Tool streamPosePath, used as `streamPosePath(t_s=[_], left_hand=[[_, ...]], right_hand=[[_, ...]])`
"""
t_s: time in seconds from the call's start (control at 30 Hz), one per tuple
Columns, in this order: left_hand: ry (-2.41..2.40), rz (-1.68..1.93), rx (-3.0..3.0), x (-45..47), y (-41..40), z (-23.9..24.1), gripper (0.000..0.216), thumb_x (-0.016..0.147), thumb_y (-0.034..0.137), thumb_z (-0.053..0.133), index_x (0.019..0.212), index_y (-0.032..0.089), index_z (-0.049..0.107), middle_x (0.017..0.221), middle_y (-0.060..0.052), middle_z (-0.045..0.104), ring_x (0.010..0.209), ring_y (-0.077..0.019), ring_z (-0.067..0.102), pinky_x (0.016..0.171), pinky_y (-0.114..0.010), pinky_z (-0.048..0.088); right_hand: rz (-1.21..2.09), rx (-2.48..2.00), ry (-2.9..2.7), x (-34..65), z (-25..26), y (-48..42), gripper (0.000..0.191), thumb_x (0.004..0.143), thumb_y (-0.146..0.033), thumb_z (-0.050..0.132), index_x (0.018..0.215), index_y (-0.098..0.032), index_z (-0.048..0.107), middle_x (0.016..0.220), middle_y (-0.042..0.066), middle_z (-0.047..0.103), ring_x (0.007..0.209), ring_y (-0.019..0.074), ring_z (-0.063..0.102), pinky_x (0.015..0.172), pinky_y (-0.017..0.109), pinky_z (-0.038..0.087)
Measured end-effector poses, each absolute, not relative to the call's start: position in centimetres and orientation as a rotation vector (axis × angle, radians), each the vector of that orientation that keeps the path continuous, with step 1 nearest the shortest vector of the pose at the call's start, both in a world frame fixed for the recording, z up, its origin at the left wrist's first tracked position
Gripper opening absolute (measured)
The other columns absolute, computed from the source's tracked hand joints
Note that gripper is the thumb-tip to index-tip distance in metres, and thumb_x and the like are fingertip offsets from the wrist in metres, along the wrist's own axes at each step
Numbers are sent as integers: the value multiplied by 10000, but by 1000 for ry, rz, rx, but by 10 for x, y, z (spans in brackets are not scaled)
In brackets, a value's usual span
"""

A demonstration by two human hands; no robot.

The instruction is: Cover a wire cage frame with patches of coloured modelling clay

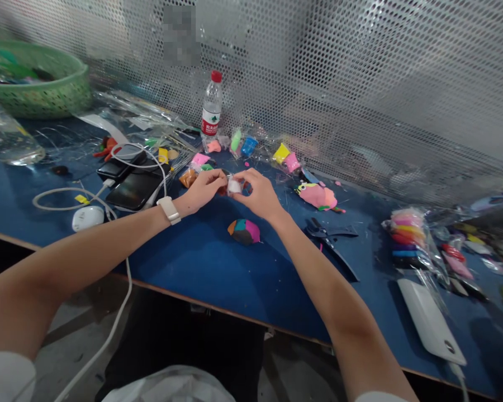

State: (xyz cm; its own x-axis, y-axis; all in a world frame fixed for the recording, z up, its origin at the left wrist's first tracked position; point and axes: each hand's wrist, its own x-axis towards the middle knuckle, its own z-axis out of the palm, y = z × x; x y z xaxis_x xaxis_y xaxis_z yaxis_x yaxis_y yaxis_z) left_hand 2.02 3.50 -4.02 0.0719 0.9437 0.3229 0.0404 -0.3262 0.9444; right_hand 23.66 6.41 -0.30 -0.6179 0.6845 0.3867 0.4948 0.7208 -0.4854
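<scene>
Both my hands meet above the blue table (201,262), pinching a small clear packet of white clay (235,186) between them. My left hand (205,188), with a white watch on its wrist, grips the packet's left side. My right hand (257,192) grips its right side with closed fingers. Just in front of my hands lies a multicoloured clay lump (243,231) on the table. A pink clay figure (317,196) lies to the right of my right hand.
A water bottle (212,110) stands behind small clay packets. Phones (132,187) and a white cable lie at left, near a green basket (37,84). Black scissors (331,237), a bag of coloured clay sticks (406,240) and a white power bank (430,321) lie at right. Perforated mesh backs the table.
</scene>
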Motion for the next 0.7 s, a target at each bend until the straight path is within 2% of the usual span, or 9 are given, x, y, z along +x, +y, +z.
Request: streamPosePath(t_s=[0.13,0.23,0.33,0.43,0.6,0.7], left_hand=[[1034,1375,1566,19,37,-44,174,999,365,719,970,194,727,885,-41,766,755,-161,732,750,-312,642],[1109,1301,1712,15,39,-48,216,1031,365,710,925,185,765,812,-50,782,723,-159,739,725,-291,635],[1146,1253,1802,11,40,-50,270,1056,344,684,863,177,772,765,-53,783,699,-148,737,705,-266,613],[1134,1242,1809,11,40,-50,248,1058,323,679,884,172,768,778,-56,793,701,-150,749,706,-266,612],[1131,1243,1833,13,40,-52,202,1058,342,702,990,172,788,827,-66,814,712,-157,755,684,-270,598],[1129,1222,1885,12,40,-53,223,1066,341,687,954,169,777,803,-66,805,712,-165,759,691,-278,609]], right_hand=[[164,-1122,-2431,233,3,56,275,942,-263,799,1214,-233,772,1242,128,740,1182,340,681,900,429,571],[-10,-1149,-2457,231,4,54,216,957,-273,784,1167,-227,791,1191,137,749,1203,361,642,883,439,565],[-130,-1100,-2473,231,4,54,185,935,-262,786,1113,-212,796,1118,136,742,1171,363,604,953,473,553],[-175,-1059,-2497,230,6,55,194,907,-244,797,1097,-206,798,1111,141,730,1158,370,579,1014,509,528],[-157,-1073,-2517,230,12,54,202,903,-230,812,1102,-202,801,1139,143,719,1186,376,582,1026,513,518],[-155,-1057,-2567,229,13,53,235,903,-212,813,1137,-194,803,1179,148,715,1213,379,587,1027,514,513]])
